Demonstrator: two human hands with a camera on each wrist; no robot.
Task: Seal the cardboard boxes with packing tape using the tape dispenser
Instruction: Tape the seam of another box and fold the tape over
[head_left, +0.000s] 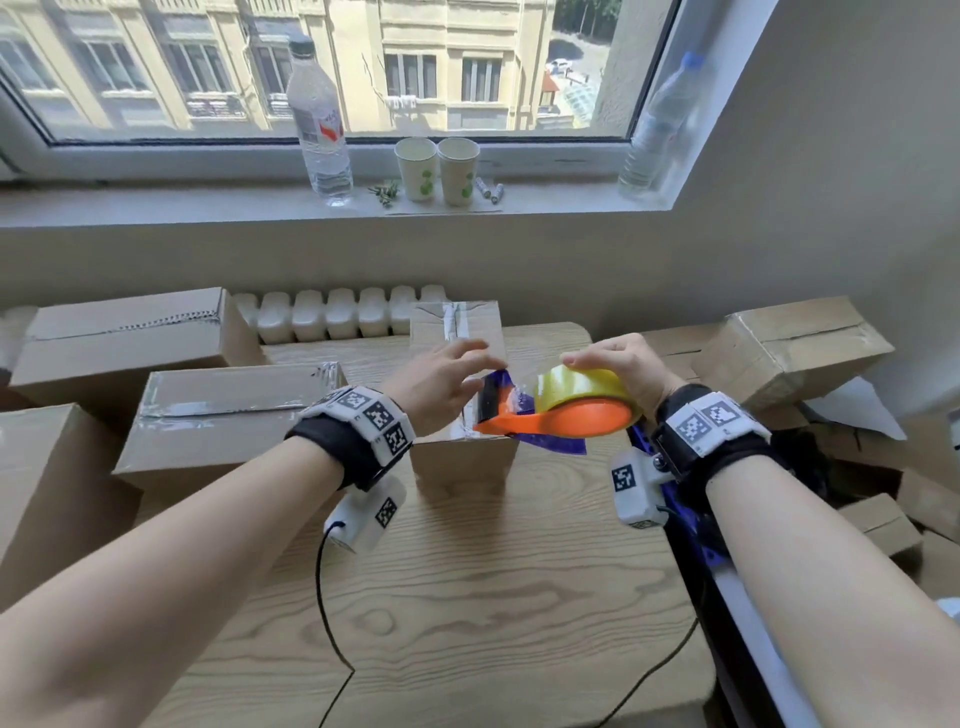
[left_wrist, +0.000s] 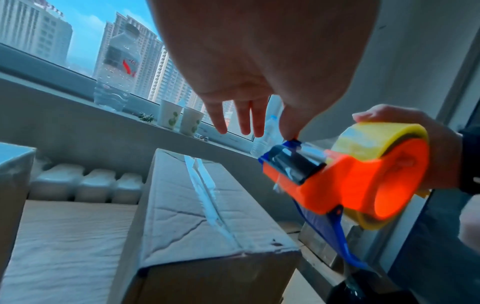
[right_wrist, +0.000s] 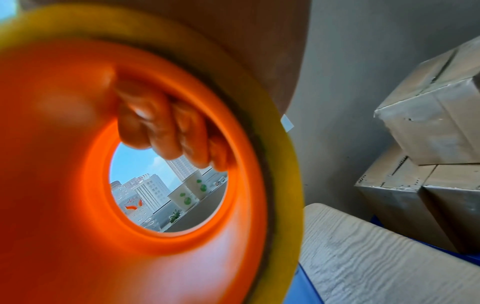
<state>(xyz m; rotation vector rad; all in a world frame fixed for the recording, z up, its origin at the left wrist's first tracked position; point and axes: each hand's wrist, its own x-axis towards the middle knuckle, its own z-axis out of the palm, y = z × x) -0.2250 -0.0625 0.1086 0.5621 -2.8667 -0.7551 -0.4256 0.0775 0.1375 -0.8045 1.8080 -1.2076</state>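
Stacked boxes (head_left: 171, 410) crowd the left; the table (head_left: 467, 597) front lies open.

Windowsill clutter above the surface

A water bottle (head_left: 320, 119), two paper cups (head_left: 436, 169) and batteries (head_left: 490, 190) stand on the windowsill (head_left: 156, 205); a second bottle (head_left: 655, 130) leans at its right end; a white radiator (head_left: 332, 312) sits below.

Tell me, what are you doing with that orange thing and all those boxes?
A person is taping cardboard boxes shut. Their right hand grips an orange plastic tape dispenser loaded with a yellowish roll of clear packing tape, fingers hooked through the roll's core. The left hand reaches to the dispenser's front end, a fingertip at the blue edge, above a narrow brown cardboard box on the pale wooden table. That box already has a tape strip along its top seam. More boxes sit around.
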